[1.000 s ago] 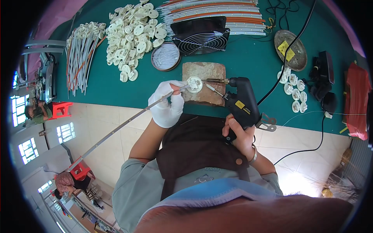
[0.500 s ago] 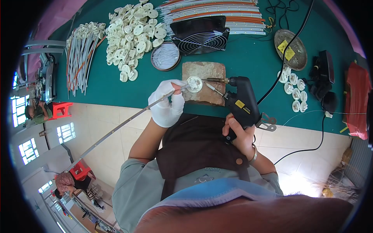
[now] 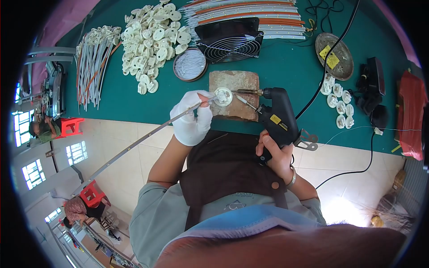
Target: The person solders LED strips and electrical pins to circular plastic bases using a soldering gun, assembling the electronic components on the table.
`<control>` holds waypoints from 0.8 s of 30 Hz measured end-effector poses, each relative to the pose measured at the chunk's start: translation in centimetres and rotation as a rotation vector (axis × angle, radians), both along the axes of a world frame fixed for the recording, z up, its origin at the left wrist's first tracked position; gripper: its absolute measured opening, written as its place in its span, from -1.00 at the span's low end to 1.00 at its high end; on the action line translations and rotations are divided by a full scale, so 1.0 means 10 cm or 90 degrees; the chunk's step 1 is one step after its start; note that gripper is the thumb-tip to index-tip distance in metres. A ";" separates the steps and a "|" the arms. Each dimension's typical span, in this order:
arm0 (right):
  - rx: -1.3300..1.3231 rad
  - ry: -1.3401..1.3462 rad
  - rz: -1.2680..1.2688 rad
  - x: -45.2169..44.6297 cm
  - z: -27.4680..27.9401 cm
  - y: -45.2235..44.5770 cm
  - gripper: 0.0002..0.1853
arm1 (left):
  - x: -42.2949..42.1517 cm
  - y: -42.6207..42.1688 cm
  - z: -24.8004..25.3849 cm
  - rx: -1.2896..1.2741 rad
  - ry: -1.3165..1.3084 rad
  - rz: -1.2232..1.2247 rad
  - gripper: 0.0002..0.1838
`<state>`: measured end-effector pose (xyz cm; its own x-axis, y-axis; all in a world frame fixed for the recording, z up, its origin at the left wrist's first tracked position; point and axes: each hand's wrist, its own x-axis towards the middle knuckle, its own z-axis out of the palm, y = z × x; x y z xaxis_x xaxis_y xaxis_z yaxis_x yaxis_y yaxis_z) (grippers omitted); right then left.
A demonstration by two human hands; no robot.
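My left hand (image 3: 192,119), in a white glove, pinches a long narrow LED strip (image 3: 142,139) near its upper end. That end meets a round white plastic cap (image 3: 223,96) lying on a worn brick (image 3: 233,80). Wrapped around the grip of a black soldering gun (image 3: 281,117) is my bare right hand (image 3: 275,154). The gun's metal tip (image 3: 243,92) and a thin feed tube (image 3: 246,102) point left at the cap, over the brick. Whether the tip touches the cap I cannot tell.
Behind the brick stand a black fan (image 3: 229,41) and a round tin of thin white pieces (image 3: 190,64). A heap of white caps (image 3: 154,42) and bundled strips (image 3: 91,67) lie left. Right are a metal dish (image 3: 346,67), several caps (image 3: 340,108) and a black cable (image 3: 328,67).
The lower end of the LED strip has swung slightly down and left. Both hands and the soldering gun stay almost where they were.
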<state>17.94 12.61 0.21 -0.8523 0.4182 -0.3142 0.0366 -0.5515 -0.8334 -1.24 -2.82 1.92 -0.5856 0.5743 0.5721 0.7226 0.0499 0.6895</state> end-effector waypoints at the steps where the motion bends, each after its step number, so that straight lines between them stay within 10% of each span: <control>1: -0.003 0.000 -0.002 0.00 0.00 0.00 -0.89 | 0.00 0.00 0.00 0.003 -0.001 0.000 -0.86; 24: 0.006 0.017 0.015 0.00 -0.01 0.01 -0.88 | -0.01 -0.02 -0.02 -0.003 -0.030 -0.010 -0.88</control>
